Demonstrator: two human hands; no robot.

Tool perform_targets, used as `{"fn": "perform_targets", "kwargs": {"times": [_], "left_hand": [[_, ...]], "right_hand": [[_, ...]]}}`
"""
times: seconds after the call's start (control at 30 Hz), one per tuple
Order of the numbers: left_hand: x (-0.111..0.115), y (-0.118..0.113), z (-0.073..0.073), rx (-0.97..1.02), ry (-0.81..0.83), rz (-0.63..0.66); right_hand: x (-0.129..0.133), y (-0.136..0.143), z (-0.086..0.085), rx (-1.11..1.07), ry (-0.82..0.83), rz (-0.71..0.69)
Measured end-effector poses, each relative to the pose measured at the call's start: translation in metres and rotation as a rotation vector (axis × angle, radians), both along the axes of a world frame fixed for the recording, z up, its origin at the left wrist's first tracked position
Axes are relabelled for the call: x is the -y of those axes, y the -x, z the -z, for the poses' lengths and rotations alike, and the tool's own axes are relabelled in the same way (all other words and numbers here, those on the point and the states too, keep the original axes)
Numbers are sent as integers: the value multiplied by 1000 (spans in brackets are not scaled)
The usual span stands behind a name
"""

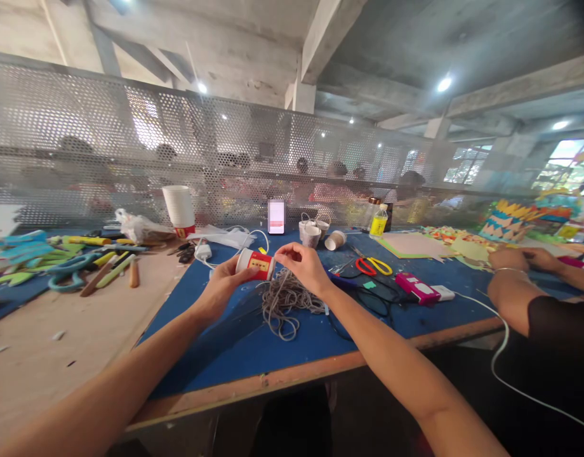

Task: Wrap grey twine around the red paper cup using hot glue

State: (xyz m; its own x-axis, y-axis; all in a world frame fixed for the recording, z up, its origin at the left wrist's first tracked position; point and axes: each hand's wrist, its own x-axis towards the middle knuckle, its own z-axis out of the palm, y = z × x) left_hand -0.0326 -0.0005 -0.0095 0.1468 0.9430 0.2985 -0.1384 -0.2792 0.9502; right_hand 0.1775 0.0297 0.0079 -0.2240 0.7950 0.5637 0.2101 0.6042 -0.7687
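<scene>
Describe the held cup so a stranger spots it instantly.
On the blue tabletop, find the tangled grey cord. Above its left edge, the left hand holds the cup sideways. It's red-banded, unlike the greyish cups, and tipped, unlike the upright cup stack.

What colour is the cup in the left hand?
The cup in the left hand is red and white, best seen in the head view.

Your cup [262,266] is white with a red band and a gold patch. Your desk [216,362] is blue with a brown front edge; near its back edge, the bottle [379,222] shows yellow. Your string [287,298] is grey, your scissors [367,266] red-and-yellow-handled.
</scene>
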Motion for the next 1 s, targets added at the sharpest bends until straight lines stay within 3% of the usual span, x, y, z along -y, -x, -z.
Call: {"fn": "perform_targets", "kwargs": {"times": [1.0], "left_hand": [[2,-1,-3,-16,-17,-4]], "right_hand": [[-6,-1,3,-21,-15,32]]}}
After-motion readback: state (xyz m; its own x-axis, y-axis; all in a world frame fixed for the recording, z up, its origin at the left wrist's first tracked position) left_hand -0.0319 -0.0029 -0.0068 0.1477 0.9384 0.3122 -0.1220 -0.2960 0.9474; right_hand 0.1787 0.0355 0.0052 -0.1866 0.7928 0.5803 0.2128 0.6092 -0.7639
